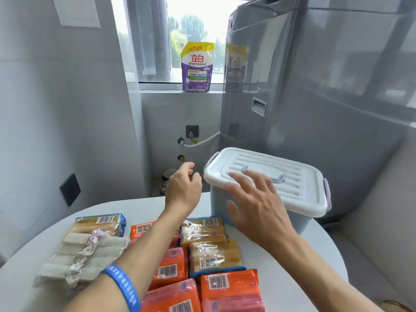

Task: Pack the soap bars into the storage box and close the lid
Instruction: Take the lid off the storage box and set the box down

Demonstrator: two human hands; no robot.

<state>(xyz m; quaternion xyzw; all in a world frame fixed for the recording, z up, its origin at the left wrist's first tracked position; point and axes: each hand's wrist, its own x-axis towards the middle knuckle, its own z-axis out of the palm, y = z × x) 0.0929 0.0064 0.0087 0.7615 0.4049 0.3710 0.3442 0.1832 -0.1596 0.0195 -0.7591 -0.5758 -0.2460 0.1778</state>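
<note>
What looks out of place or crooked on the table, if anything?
Nothing is spilled or damaged. The storage box stands upright but its lid is on, and every soap pack lies outside on the table. The packs lie slightly crooked. Both the left hand and right hand are empty.

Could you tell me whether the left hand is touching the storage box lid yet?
Apart. The head view shows the left hand short of the lid, with wall and floor visible between its fingertips and the lid's corner.

The lidded storage box (258, 212) stands on the table (292, 262), right of and behind the soap packs (202, 262).
</note>
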